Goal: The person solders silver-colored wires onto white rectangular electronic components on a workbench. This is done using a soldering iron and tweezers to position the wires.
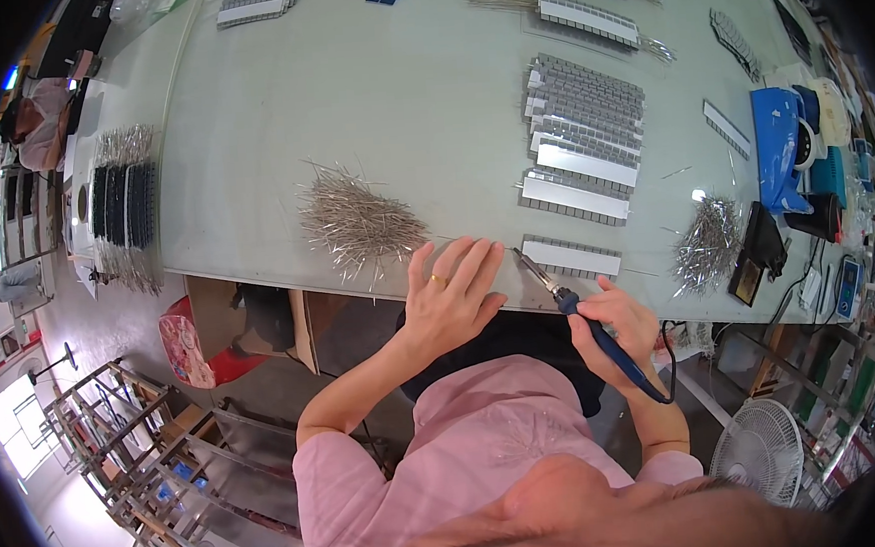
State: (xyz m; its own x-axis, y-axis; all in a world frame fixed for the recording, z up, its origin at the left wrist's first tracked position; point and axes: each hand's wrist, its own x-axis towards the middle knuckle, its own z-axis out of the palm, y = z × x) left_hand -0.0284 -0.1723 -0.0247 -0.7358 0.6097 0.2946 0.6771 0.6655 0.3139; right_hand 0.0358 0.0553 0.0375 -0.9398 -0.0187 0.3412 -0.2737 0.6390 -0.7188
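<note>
My right hand [618, 328] is closed around the dark blue handle of a soldering iron [565, 300]. The iron's metal tip points up and left, close to the table's front edge. Just left of the tip, my left hand [455, 287] lies with its fingers stretched out over the edge, a ring on one finger. A thin wire seems to run near its fingertips, too fine to make out fully. Right of the tip lies a strip of small grey cells with a white band [571, 257]. A heap of thin silvery wire pieces [362, 221] sits left of my left hand.
Beyond the strip, similar strips [585, 114] lie in a stacked column. Another wire pile [708, 245], a black case [757, 254] and a blue object [778, 147] are at the right. Bundled dark strips [125, 204] stand far left. A fan [761, 449] is below right.
</note>
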